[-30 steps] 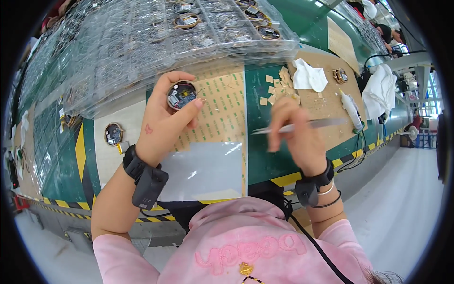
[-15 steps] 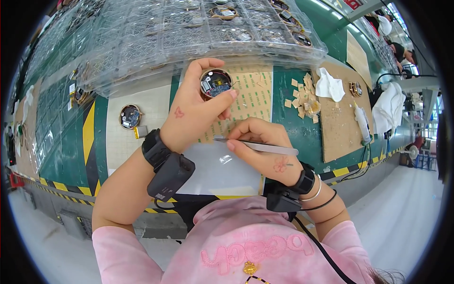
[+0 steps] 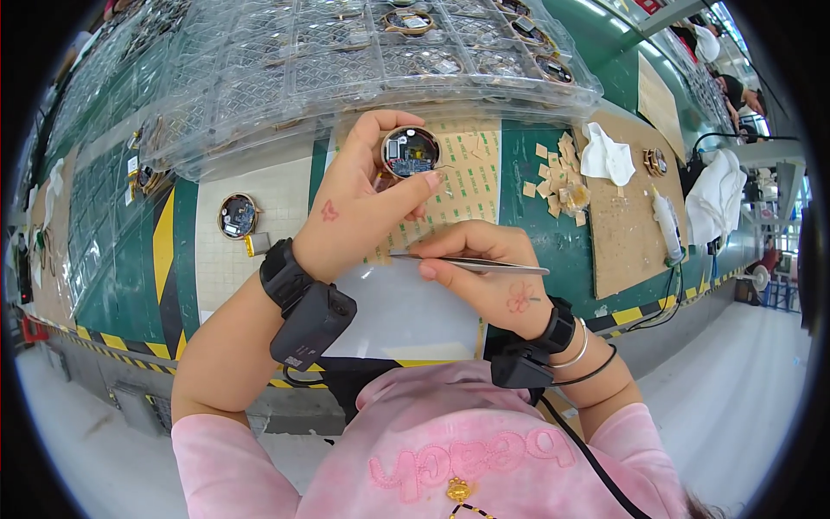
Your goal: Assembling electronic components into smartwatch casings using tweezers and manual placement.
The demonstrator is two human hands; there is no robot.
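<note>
Between the thumb and fingers of my left hand [image 3: 359, 195] is a round watch case [image 3: 410, 154], its open side up and a blue circuit board showing inside. My right hand [image 3: 493, 264] pinches metal tweezers [image 3: 484, 264], their tips pointing left, apart from the case. Below both hands lies a sheet of printed adhesive backing [image 3: 462, 186], partly covered by a smooth whitish sheet [image 3: 398, 303]. Left of my left hand, a second open watch case [image 3: 238, 216] rests on a pale gridded mat [image 3: 216, 268], with a small silver and yellow battery [image 3: 257, 244] beside it.
Clear plastic trays [image 3: 337, 86] with several watch cases stand across the far side. Right of the backing sheet are small tan squares [image 3: 553, 177] and a brown board [image 3: 635, 242] bearing a white cloth [image 3: 607, 154], a white glue-gun-like tool [image 3: 667, 227] and stacked rings [image 3: 655, 162].
My left hand has tilted the watch case and shifted it slightly right. The tweezers have rolled a little in my right hand, so they show more edge-on.
</note>
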